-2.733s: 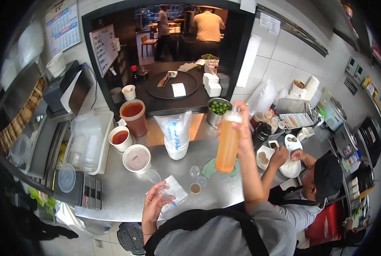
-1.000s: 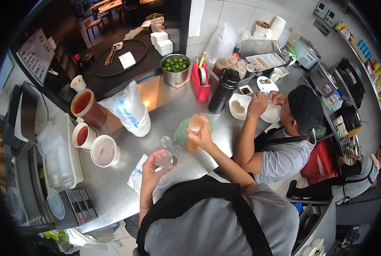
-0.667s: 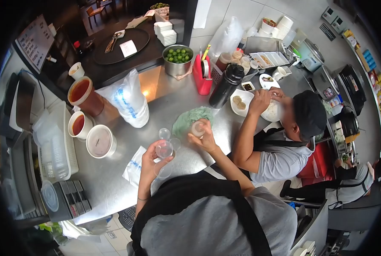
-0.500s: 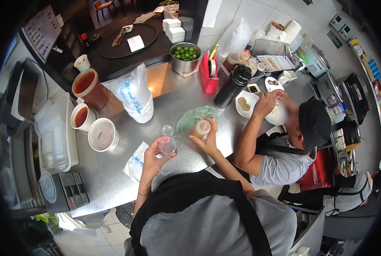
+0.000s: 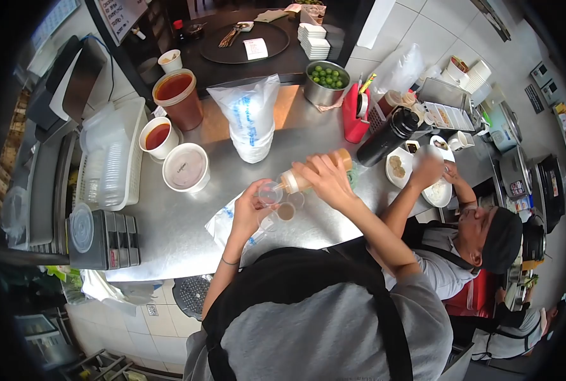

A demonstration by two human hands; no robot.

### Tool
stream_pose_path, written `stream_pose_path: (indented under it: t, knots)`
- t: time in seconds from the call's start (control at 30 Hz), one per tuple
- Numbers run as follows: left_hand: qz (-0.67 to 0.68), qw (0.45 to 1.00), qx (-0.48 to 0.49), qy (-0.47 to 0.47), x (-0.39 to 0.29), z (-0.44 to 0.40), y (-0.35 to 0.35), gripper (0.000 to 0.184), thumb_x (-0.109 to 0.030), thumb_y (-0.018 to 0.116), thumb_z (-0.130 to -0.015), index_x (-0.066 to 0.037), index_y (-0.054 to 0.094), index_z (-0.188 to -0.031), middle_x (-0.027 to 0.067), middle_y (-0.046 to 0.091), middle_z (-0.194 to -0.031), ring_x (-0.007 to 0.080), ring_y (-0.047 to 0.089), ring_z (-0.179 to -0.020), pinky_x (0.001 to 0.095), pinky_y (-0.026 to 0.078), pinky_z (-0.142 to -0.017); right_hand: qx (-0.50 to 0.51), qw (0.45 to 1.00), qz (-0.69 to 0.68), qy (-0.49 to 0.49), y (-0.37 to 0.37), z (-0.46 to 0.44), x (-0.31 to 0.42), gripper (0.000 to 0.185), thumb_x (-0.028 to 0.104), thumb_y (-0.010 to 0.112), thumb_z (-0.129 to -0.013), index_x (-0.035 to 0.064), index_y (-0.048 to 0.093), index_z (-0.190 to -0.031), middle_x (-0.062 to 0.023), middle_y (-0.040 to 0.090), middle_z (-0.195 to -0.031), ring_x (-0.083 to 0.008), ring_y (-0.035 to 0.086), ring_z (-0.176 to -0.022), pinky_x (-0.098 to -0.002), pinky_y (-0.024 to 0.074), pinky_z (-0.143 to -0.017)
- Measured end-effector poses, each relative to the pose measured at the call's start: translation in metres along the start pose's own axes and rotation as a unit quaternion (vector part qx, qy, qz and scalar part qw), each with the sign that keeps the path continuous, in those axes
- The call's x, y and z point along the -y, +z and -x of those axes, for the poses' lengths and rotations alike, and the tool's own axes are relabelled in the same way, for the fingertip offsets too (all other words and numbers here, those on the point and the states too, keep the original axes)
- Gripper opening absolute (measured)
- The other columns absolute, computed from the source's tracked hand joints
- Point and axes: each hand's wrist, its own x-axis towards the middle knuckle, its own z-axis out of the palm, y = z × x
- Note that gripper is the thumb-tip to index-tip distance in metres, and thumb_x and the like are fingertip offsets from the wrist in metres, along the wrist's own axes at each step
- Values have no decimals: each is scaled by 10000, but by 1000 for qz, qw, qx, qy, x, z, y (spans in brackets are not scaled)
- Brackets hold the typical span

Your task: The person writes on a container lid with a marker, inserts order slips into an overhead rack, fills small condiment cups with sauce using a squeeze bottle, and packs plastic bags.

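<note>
My left hand [image 5: 251,206] is closed around a small clear plastic sauce cup [image 5: 270,192] with its hinged lid open. Close by, a second clear cup holds brown sauce [image 5: 286,211]; whether my fingers grip that one too I cannot tell. My right hand [image 5: 327,181] wraps around a squeeze bottle [image 5: 294,182] of light brown sauce. Tipped on its side, the bottle has its nozzle at the mouth of the upper cup. A printed plastic bag [image 5: 223,222] lies under my left hand. Part of a green cloth [image 5: 354,178] shows behind the bottle.
Left on the steel counter [image 5: 169,244] are a lidded white tub [image 5: 186,167], sauce containers [image 5: 177,101] and a basket of plastic lids [image 5: 134,152]. A bagged stack [image 5: 251,124], limes [image 5: 327,77] and a black flask [image 5: 388,136] stand beyond. A co-worker [image 5: 467,244] works at right over plates.
My right hand has tipped the upright squeeze bottle over and brought its nozzle to the cups in my left hand. Brown sauce now shows in one cup. The camera view has shifted.
</note>
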Motion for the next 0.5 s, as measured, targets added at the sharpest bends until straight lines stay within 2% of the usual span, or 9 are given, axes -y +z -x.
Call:
stream_pose_path:
  t: [0.13, 0.23, 0.33, 0.5]
  knots:
    - [-19, 999, -14, 30, -7, 0, 2, 555, 66, 702, -709, -44, 507, -1217, 60, 627, -969, 111, 629, -788, 219, 498, -651, -12, 990, 96, -100, -11, -20, -2, 390, 142, 575, -743, 216, 567, -1126, -35, 512, -1002, -188, 499, -1037, -492, 346, -929]
    - [-25, 1000, -9, 12, -12, 1, 0, 558, 66, 700, -709, -38, 501, -1220, 73, 626, -991, 117, 631, -810, 225, 506, -677, -6, 985, 100, -142, -20, -34, -1, 363, 151, 575, -738, 216, 572, -1095, -29, 506, -992, -183, 498, -1024, -494, 357, -926]
    - [-49, 999, -13, 3, -10, 1, -3, 557, 70, 698, -709, -14, 492, -1220, 80, 626, -1006, 124, 631, -837, 237, 513, -701, -8, 977, 129, -170, -25, -44, 0, 322, 162, 572, -739, 205, 577, -1057, -21, 502, -978, -178, 496, -1015, -481, 357, -927]
    - [25, 1000, 0, -13, -7, 0, -4, 551, 77, 696, -708, 17, 482, -1212, 83, 610, -1052, 139, 621, -890, 248, 518, -745, -19, 973, 130, -192, -30, -54, 2, 287, 175, 579, -731, 191, 583, -1017, -12, 495, -949, -176, 492, -1005, -474, 360, -923]
